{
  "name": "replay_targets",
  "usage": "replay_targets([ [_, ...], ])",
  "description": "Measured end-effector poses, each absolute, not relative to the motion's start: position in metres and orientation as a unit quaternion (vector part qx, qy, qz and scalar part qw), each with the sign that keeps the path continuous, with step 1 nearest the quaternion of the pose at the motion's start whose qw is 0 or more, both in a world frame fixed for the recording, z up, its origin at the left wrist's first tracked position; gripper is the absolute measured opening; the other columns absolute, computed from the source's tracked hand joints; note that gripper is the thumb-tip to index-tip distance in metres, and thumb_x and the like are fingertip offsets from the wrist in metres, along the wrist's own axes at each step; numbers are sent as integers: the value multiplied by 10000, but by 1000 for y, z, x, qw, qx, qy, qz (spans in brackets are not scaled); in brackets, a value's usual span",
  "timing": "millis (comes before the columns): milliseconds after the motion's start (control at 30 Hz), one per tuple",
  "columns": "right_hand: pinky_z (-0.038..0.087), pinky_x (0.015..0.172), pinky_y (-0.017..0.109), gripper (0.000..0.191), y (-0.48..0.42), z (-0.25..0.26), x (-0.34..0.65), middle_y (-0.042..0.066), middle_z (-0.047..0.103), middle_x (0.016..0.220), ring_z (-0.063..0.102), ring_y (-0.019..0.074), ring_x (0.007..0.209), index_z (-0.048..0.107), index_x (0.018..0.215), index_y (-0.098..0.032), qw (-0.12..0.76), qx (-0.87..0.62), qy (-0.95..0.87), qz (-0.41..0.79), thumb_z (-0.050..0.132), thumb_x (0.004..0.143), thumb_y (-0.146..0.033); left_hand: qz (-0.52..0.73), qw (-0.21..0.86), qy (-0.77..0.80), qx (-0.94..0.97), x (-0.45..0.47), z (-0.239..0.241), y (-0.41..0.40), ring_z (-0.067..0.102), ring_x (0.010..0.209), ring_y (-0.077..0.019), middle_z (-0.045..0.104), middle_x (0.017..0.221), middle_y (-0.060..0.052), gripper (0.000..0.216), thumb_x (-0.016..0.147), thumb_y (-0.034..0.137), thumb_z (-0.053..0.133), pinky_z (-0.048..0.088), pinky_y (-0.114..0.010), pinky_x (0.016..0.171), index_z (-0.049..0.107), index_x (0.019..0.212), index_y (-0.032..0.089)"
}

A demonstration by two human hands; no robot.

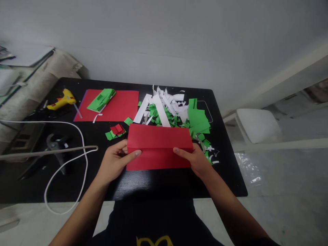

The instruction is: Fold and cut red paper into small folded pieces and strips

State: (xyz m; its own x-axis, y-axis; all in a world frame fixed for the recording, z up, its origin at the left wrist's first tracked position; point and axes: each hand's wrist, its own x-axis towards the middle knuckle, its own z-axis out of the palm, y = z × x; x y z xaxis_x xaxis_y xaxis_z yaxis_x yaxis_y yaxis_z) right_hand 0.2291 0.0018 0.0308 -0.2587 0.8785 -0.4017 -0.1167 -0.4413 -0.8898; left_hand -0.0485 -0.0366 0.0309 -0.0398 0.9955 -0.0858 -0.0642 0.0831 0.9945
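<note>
A sheet of red paper [159, 136] with a crease running across its middle is held up over the near part of the black table [153, 186]. My left hand [116, 160] grips its left edge, thumb on top and fingers behind. At the right edge my right hand [194, 159] pinches it the same way, the thumb lying near the crease. Behind the sheet lie white paper strips [161, 110] and a heap of small green paper pieces [155, 114]. Larger green paper [198, 119] sits to the right of them.
At the left rear, folded green paper [102, 99] rests on flat red sheets [123, 106], beside a yellow glue gun [63, 99]. Small red pieces [118, 129] lie nearby. A white cable [85, 164] loops past pliers [57, 147]. A white stool [258, 125] stands right.
</note>
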Motion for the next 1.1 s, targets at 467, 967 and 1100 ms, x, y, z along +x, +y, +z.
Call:
replay_targets([
  [467, 619, 964, 506, 439, 4, 39, 232, 95, 830, 1096, 780, 314, 1021, 819, 1054, -223, 311, -508, -474, 648, 929, 722, -488, 478, 558, 530, 424, -49, 29, -37, 780, 862, -226, 830, 963, -68, 287, 838, 364, 855, 646, -336, 773, 824, 1071, 198],
  [967, 605, 960, 407, 242, 6, 32, 249, 33, 836, 1120, 772, 277, 1074, 856, 1059, -327, 355, -459, -513, 632, 807, 822, -320, 474, 438, 561, 518, -67, 26, -35, 732, 806, -165, 808, 909, -38, 190, 878, 187, 692, 541, -258, 726, 845, 786, 253],
  [1100, 598, 988, 401, 247, 11, 36, 264, 30, 822, 1183, 761, 256, 1147, 856, 1050, -337, 299, -396, -536, 683, 729, 860, -246, 475, 421, 537, 556, -71, 31, -36, 725, 810, -147, 792, 909, -28, 252, 915, 155, 657, 532, -247, 729, 822, 752, 255],
])
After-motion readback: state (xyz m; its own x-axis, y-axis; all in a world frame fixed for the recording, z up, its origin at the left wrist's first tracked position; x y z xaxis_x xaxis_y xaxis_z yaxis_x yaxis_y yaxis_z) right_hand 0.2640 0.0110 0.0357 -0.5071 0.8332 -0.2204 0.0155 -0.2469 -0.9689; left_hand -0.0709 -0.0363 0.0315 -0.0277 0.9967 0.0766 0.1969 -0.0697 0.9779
